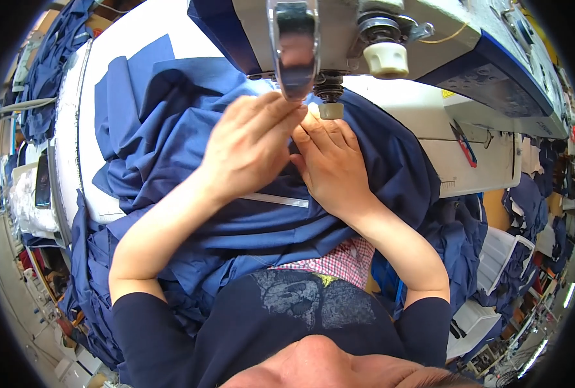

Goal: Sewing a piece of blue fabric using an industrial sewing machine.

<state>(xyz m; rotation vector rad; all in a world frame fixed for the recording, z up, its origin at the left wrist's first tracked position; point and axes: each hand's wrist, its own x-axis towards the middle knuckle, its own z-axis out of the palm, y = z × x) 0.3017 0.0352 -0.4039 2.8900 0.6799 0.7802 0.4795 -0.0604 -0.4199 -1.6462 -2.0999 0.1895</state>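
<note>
A large piece of dark blue fabric (190, 149) lies bunched on the white sewing table (99, 97) and hangs into my lap. My left hand (252, 145) rests on the fabric with its fingertips pinched on it just under the sewing machine's head (365, 32). My right hand (329, 165) lies flat on the cloth beside it, fingers pointing at the needle area, which the hands and a shiny machine part (294, 45) hide. A thin pale strip (274, 200) crosses the fabric below my hands.
More blue cloth is piled at the far left (54, 58) and to the right of the table (527, 200). A small red-and-blue tool (463, 145) lies on the machine bed. A dark phone-like object (43, 181) sits at the left edge.
</note>
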